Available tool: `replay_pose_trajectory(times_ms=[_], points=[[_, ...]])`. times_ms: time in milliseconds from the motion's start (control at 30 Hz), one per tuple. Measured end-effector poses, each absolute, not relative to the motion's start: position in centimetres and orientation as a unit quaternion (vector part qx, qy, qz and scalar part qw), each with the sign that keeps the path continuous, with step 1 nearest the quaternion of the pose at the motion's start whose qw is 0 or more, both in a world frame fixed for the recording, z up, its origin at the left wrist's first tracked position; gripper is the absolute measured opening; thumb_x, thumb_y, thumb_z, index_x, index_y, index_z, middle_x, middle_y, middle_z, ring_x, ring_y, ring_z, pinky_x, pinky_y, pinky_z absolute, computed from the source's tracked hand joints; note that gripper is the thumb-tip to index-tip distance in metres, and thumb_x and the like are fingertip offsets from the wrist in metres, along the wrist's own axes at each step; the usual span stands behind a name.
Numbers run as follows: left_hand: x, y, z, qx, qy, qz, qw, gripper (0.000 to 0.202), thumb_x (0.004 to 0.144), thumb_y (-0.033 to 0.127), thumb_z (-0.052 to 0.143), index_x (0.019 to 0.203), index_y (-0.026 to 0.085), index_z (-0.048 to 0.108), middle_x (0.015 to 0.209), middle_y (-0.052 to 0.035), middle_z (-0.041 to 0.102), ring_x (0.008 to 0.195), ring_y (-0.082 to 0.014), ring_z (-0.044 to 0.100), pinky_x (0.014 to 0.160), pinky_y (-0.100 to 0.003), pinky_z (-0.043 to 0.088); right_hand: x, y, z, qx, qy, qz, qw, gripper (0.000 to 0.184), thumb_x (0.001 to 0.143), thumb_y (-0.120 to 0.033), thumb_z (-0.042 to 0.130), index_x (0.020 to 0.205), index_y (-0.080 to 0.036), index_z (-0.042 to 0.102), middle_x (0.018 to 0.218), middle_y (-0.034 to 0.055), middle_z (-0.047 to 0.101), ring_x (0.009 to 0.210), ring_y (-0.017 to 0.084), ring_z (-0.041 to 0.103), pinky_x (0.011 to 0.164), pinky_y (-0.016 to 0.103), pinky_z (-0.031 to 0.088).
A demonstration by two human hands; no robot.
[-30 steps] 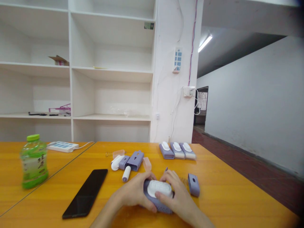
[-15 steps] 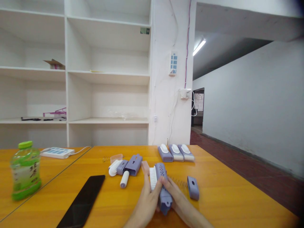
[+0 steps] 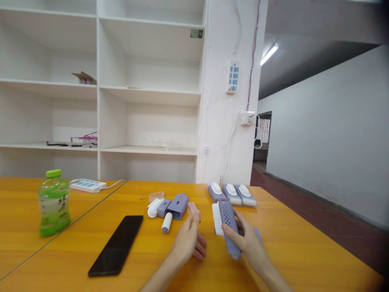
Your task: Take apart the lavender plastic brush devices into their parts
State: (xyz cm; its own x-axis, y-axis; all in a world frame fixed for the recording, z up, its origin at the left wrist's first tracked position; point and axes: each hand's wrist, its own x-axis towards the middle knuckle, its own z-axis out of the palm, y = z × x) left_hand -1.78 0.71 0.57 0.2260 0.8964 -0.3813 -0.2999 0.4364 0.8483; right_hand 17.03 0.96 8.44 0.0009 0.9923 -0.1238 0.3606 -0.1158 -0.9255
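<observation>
Right hand (image 3: 247, 239) grips a purple brush (image 3: 226, 227) by its lower end, thumb across the perforated purple back, so that the brush stands on its long edge with the white bristles facing left. Its far end points toward the row of finished brushes at the back. Left hand (image 3: 188, 241) holds nothing: it is loosely open, fingers half curled, just left of the brush and apart from it, resting near the worktop (image 3: 304, 251).

Several things are hard to read. A small purple part lies behind the right hand and only a sliver of it shows at the hand's right side. The fingers of the right hand are hidden behind the brush body. A pale pink piece (image 3: 192, 208) sits just beyond the left fingertips, partly covered by them. Both forearms are cut off by the lower edge of the view.

Counted: three assembled brushes (image 3: 232, 194) lie side by side at the far edge of the worktop, purple with white tops. Left of them is a loose cluster of parts: one purple shell (image 3: 178, 205), one smaller purple block beside a white rounded piece (image 3: 152, 207), one white roller (image 3: 166, 222), and one clear pinkish tray (image 3: 156, 196). One black phone (image 3: 117, 244) lies flat, nearer the left. One green bottle (image 3: 54, 202) stands upright at far left, slightly blurred, and one white power strip (image 3: 87, 185) lies behind it.
</observation>
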Motion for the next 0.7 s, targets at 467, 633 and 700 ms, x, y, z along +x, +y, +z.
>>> replay_pose_trajectory(times_ms=[467,633,700], points=[[0.3,0.0,0.5,0.272,0.333,0.471,0.770,0.060,0.082,0.067,0.064,0.113,0.018,0.049,0.069,-0.0017,0.064,0.058,-0.0191,0.065,0.041,-0.026,0.056,15.9,0.2,7.3,-0.567,-0.562,0.533,0.281,0.076,0.082,-0.059,0.069,0.142,-0.015,0.053,0.112,0.0142,0.073,0.072,0.025,0.070,0.058,0.034,0.058],[-0.2,0.0,0.1,0.258,0.297,0.479,0.785,0.050,0.083,0.055,0.065,0.111,0.015,0.054,0.089,-0.0089,0.070,0.073,-0.0237,0.072,0.048,-0.029,0.060,15.5,0.1,6.5,-0.582,-0.541,0.532,0.293,0.083,0.074,-0.065,0.074,0.139,-0.016,0.057,0.106,0.0127,0.074,0.079,0.029,0.072,0.074,0.042,0.060],[-0.2,-0.1,0.2,0.257,0.293,0.491,0.779,0.049,0.083,0.054,0.068,0.109,0.014,0.056,0.093,-0.0089,0.069,0.073,-0.0226,0.072,0.050,-0.029,0.060,15.5,0.2,6.5,-0.586,-0.541,0.526,0.297,0.082,0.073,-0.066,0.074,0.137,-0.017,0.059,0.108,0.0127,0.075,0.089,0.032,0.072,0.081,0.045,0.059]])
